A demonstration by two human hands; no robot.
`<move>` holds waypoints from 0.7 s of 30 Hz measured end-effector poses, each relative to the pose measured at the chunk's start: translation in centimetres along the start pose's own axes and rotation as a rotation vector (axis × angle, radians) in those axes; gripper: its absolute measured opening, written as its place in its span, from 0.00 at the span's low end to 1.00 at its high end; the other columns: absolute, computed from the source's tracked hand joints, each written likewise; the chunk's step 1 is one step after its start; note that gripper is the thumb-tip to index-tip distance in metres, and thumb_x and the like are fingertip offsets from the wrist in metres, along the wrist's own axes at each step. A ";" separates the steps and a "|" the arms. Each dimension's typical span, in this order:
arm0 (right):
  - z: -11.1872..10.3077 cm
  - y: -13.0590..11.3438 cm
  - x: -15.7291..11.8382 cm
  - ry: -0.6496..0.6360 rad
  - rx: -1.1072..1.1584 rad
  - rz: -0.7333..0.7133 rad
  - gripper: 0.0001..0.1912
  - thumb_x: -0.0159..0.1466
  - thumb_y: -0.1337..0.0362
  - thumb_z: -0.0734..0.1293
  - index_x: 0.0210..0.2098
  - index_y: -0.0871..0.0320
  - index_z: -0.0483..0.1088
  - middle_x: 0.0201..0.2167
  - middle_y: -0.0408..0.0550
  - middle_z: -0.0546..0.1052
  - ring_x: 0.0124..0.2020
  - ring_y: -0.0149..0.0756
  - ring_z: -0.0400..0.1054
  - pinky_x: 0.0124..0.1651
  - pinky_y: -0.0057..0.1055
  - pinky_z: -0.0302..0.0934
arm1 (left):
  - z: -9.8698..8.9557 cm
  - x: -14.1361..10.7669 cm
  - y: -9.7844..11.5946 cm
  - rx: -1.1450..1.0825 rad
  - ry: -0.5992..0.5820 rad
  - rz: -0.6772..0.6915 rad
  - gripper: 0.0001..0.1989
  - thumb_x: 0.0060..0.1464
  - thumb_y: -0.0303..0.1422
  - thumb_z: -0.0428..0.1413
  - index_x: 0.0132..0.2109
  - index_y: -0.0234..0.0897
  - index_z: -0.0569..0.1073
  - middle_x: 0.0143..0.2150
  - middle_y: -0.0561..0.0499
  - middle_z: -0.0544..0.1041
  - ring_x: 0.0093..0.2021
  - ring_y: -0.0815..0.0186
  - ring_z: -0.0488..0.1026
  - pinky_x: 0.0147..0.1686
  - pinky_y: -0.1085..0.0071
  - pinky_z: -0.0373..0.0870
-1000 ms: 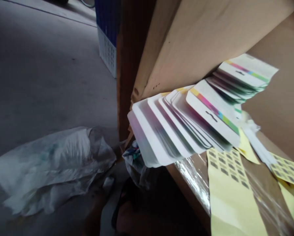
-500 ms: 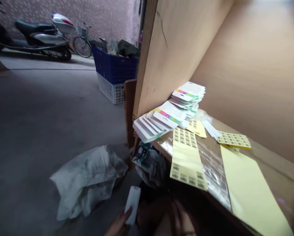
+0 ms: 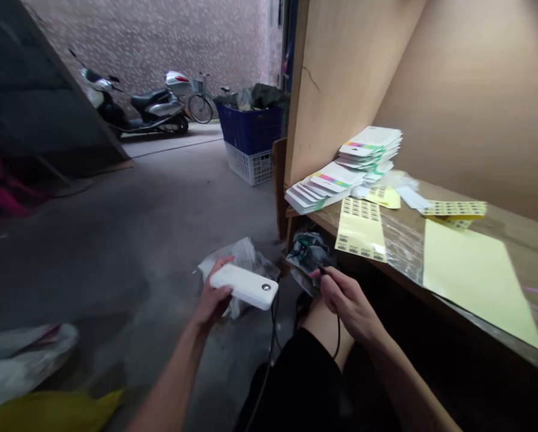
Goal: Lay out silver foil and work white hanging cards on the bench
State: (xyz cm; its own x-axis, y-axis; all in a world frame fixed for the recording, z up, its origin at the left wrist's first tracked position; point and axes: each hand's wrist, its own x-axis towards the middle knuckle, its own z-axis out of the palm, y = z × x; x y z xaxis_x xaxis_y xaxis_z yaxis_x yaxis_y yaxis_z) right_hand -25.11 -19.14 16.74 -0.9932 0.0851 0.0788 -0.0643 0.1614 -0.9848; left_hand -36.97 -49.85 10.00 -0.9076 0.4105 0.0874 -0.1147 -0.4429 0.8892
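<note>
White power bank (image 3: 244,287) low over the concrete floor (image 3: 129,240), just left of a wooden bench (image 3: 516,240) crowded with loose stacks of colour-striped white cards (image 3: 345,183), yellow label sheets (image 3: 360,230) and clear plastic film (image 3: 401,240). Left hand (image 3: 212,297) curled under and around the near end of the power bank, fingers wrapped against its casing, the far end sticking out unsupported: a smooth, one-handed hold, so a slip and a drop onto the concrete as the plainest risk. Right hand (image 3: 346,309) close to the bench edge, thumb and fingertips pinched on a thin black cable (image 3: 338,336), its tip too small to make out, and no telling from here whether that cable joins the power bank. Slack in the cable hanging by the dark trouser leg (image 3: 291,384): a possible snag, with one careless tug or swing of the elbow enough to knock the card stacks, already near the edge, down onto the crumpled plastic bag (image 3: 309,252) below.
</note>
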 end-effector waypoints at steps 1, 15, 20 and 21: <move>0.9 -0.7 -1.6 -0.023 0.011 0.024 0.23 0.75 0.48 0.60 0.51 0.63 0.67 0.28 0.44 0.58 0.27 0.25 0.49 0.30 0.26 0.47 | 1.4 0.3 0.8 -0.165 0.033 0.019 0.44 0.47 0.44 0.70 0.68 0.44 0.64 0.50 0.44 0.73 0.47 0.58 0.72 0.46 0.66 0.72; 8.7 -1.8 -7.0 -0.066 0.745 0.372 0.28 0.67 0.38 0.65 0.36 0.58 0.57 0.16 0.36 0.51 0.14 0.23 0.39 0.15 0.23 0.35 | 15.4 4.1 -0.4 -1.226 0.122 -0.422 0.14 0.63 0.38 0.56 0.51 0.35 0.72 0.59 0.40 0.68 0.53 0.60 0.69 0.48 0.66 0.71; 6.8 -2.1 -5.9 -0.066 0.745 0.431 0.27 0.67 0.39 0.65 0.36 0.58 0.57 0.17 0.36 0.48 0.16 0.23 0.36 0.16 0.23 0.31 | 17.3 5.2 -0.3 -1.231 0.115 -0.434 0.15 0.61 0.38 0.57 0.50 0.33 0.71 0.58 0.38 0.68 0.51 0.61 0.68 0.47 0.67 0.72; 6.7 -1.9 -5.7 -0.075 0.767 0.432 0.26 0.67 0.40 0.65 0.37 0.58 0.57 0.17 0.36 0.48 0.16 0.24 0.36 0.16 0.23 0.31 | 17.5 5.3 -0.2 -1.242 0.105 -0.425 0.15 0.61 0.38 0.57 0.51 0.33 0.70 0.59 0.38 0.67 0.52 0.61 0.68 0.47 0.66 0.72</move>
State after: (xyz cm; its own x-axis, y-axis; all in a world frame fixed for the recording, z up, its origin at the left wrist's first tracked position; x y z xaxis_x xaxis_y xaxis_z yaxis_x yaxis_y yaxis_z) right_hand -19.99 -26.49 17.16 -0.9478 -0.0828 -0.3080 0.2976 -0.5768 -0.7608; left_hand -34.66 -33.65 18.12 -0.7295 0.6599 -0.1801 -0.6379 -0.7513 -0.1690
